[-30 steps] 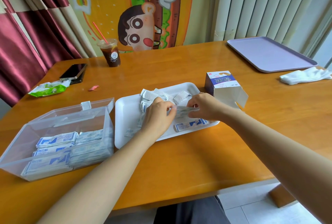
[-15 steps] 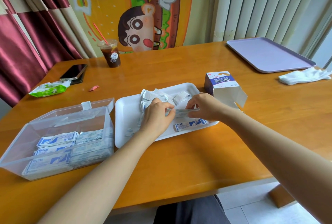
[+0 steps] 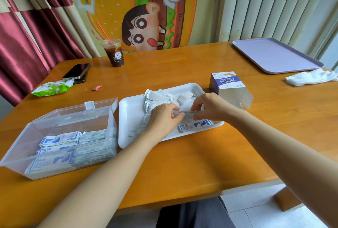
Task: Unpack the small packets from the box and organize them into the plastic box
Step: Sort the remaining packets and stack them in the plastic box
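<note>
Packets (image 3: pixel 60 139) already fill much of the plastic box (image 3: pixel 16 147) at nine o'clock of the white tray (image 3: pixel 131 110), so you look well past halfway. The cardboard box (image 3: pixel 226 85) at the tray's two o'clock lies open, seemingly emptied. Your left hand (image 3: pixel 162 118) and right hand (image 3: pixel 210 107) both pinch one small bundle (image 3: pixel 184 113) over the tray; loose packets (image 3: pixel 159 98) at its twelve o'clock remain to be gathered and moved across

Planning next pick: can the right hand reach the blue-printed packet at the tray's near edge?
Probably yes: the packet lies exposed just beside the right hand, though that hand holds a stack.
</note>
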Tool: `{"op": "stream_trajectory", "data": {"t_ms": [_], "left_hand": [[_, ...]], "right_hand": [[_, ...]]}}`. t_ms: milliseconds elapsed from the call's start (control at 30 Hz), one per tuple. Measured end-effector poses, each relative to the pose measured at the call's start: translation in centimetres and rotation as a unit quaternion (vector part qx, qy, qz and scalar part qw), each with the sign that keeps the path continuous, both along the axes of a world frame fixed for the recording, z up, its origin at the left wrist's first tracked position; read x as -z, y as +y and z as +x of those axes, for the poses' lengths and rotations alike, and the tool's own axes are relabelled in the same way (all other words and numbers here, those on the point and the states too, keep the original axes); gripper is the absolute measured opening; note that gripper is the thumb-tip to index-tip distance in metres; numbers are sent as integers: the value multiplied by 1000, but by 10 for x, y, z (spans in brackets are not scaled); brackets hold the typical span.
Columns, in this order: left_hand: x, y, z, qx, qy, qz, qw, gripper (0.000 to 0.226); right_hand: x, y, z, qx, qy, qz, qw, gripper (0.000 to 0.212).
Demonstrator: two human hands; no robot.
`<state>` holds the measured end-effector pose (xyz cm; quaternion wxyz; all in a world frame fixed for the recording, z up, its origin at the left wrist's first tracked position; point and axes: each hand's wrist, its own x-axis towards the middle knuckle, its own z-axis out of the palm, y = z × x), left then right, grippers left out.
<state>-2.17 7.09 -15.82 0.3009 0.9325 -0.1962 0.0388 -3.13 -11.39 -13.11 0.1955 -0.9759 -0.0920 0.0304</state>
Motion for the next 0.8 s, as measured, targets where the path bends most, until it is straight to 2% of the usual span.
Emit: {"op": "stream_trajectory", "data": {"t_ms": [100, 300, 567, 667, 800], "left_hand": [[0, -1, 1, 10, -11, 32, 999, 15], [1, -1, 2, -12, -20, 37, 999, 17], [-3, 1, -3, 10, -11, 67, 998, 15], [-21, 7, -5, 6, -24, 54, 998, 14], [-68, 25, -6, -27, -66, 59, 996, 21]], "right_hand": [[1, -1, 0, 11, -5, 0, 1000, 21], [-3, -3, -4, 22, -19, -2, 1000, 15], [-1, -3, -4, 14, -26, 15, 999, 11], [-11, -5, -3, 0, -42, 55, 998, 8], [-39, 13, -2, 11, -116, 135, 984, 6]]}}
